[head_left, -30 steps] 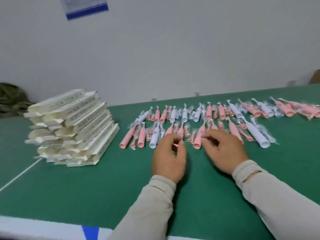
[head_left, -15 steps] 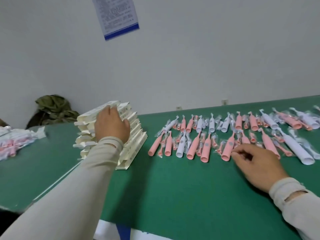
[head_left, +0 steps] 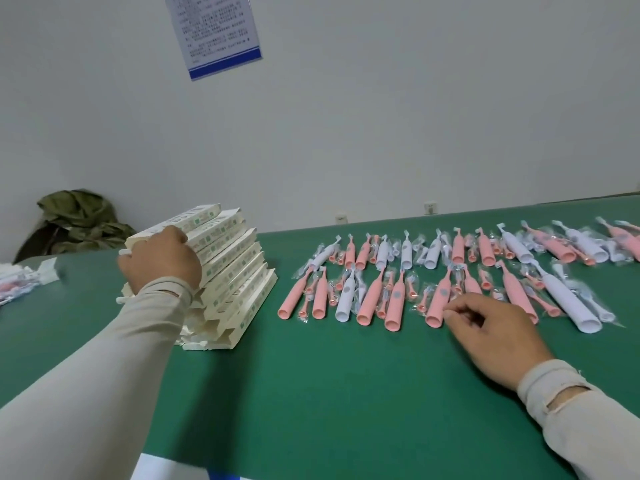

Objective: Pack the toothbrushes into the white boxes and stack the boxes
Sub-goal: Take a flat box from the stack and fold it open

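Observation:
A leaning stack of flat white boxes point(head_left: 235, 271) stands at the left of the green table point(head_left: 311, 393). My left hand point(head_left: 162, 261) lies on the stack's near top corner, its fingers curled over the end of the top box point(head_left: 194, 221). Two rows of pink and white toothbrushes point(head_left: 398, 271) with small bagged brush heads stretch across the middle and right. My right hand point(head_left: 485, 327) rests on the table with its fingertips at the base of a pink toothbrush point(head_left: 439, 301). Whether the fingers pinch it I cannot tell.
A heap of bagged items point(head_left: 20, 278) lies at the table's far left edge. Green cloth point(head_left: 76, 220) is bundled against the wall behind the boxes. A printed notice point(head_left: 214, 32) hangs on the white wall. The table's near edge shows white and blue.
My left hand left the toothbrushes, swung left to the box stack and now grips the top box. My right hand stays at the front row of toothbrushes. The view has turned left.

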Demonstrator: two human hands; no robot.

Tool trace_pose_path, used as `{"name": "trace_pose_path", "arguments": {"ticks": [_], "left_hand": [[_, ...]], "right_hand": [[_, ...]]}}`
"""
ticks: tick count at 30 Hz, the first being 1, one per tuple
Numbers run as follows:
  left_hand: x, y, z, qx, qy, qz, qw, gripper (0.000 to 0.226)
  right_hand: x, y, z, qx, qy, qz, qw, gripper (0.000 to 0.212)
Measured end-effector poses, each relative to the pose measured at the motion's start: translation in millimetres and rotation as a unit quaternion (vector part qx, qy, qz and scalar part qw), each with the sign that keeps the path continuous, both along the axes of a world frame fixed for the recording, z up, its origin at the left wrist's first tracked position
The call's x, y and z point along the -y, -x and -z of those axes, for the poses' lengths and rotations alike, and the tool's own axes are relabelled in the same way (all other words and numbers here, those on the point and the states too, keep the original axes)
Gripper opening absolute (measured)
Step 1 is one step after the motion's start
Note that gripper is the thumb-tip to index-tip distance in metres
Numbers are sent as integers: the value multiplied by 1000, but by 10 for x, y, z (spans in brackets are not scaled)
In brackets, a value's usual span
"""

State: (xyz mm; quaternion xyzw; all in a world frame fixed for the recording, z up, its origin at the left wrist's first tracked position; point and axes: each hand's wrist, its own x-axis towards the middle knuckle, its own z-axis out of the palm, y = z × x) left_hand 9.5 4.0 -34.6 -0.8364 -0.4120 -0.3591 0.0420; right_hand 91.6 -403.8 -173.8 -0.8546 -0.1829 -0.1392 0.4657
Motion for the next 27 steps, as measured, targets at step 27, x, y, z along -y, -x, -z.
{"name": "trace_pose_path", "arguments": {"ticks": [27], "left_hand": [[2833,-547,1184,282,12,624,728,18]], "right_hand": [[138,-57,-295,-258,-546,-108,790,31]]}}
